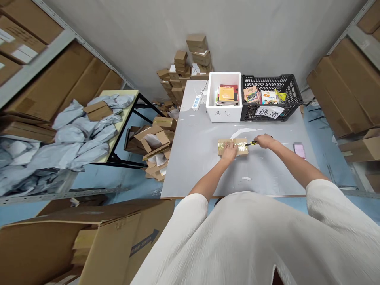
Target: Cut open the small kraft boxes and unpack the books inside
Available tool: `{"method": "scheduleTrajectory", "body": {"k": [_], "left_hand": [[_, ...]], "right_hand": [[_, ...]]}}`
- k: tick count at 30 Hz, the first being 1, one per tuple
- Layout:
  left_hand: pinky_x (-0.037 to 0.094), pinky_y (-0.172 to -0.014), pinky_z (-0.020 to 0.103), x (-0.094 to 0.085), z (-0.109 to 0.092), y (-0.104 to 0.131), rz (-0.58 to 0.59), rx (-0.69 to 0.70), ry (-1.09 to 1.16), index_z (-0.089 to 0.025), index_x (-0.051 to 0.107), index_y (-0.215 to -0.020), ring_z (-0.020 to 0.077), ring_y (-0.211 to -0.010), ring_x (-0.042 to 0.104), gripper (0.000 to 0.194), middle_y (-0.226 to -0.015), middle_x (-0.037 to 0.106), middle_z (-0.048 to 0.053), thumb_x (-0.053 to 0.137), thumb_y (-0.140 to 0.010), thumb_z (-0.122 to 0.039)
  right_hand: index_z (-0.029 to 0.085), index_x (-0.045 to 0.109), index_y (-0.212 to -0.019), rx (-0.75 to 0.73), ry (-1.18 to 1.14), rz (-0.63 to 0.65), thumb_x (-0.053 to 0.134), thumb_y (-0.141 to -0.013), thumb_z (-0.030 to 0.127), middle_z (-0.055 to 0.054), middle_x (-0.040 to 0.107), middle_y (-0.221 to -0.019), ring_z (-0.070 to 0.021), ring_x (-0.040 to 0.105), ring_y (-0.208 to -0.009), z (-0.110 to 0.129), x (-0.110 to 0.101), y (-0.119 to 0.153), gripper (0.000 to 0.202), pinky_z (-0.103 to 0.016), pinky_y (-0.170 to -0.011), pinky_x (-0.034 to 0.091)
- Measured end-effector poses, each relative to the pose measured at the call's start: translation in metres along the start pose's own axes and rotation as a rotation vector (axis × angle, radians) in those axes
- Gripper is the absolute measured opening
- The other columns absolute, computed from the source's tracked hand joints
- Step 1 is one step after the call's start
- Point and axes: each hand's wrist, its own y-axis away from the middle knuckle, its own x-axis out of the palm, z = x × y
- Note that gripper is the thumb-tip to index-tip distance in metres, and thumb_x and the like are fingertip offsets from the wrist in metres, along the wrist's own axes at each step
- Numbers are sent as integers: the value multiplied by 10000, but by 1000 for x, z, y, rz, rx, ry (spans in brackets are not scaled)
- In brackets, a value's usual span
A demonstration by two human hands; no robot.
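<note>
A small cardboard box (242, 149) with shiny clear tape lies on the grey table (196, 158). My left hand (229, 151) holds it down from above, fingers over its top face and thumb apart. In my right hand (265, 141), closed around the handle, is a yellow and black utility knife (253, 143). Its tip touches or nearly touches the right end of the box; the exact contact is too small to make out. To the right of that hand a phone (299, 150) lies on the table.
Behind the box stand a white foam bin (224, 114) and a black plastic crate (271, 111), both holding books. A power strip (196, 103) lies at the back left. Opened cartons (152, 140) crowd the floor left; grey parcels (86, 130) cover a side table. A large carton (118, 237) stands near left.
</note>
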Motion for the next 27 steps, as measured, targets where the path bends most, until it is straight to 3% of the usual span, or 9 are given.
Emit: {"method": "scheduleTrajectory", "body": {"k": [5,10,20,27], "left_hand": [[232,-1357,596,-1,1,-1,12,1,-33,-273,543,-1482,326,-1287,685,553,-1521,607,156,770,-979,-310],[235,-1353,594,0,-1,1,19,6,3,-269,550,-1489,324,-1319,664,578,-1524,599,165,799,-968,-302],[216,-1357,543,-4,0,1,56,35,-28,-283,571,-1484,304,-1251,709,559,-1494,624,138,785,-968,-268],[190,-1363,522,-5,0,3,76,43,-20,-251,594,-1491,299,-1227,727,574,-1524,604,166,804,-956,-256]], "right_hand": [[279,787,-1268,66,-188,66,555,-1044,339,-117,801,-1196,-278,713,-993,-13,12,4,328,-331,-823,492],[251,783,-1239,1,-227,59,529,-1035,317,-106,801,-1134,-254,694,-956,-22,25,10,332,-301,-770,466],[228,740,-1228,28,-566,30,486,-1029,355,-42,775,-1023,-200,661,-885,-3,70,26,347,-262,-777,492],[234,729,-1158,-3,-626,70,494,-1015,394,-28,756,-955,-195,641,-840,-8,71,43,318,-260,-740,486]]}}
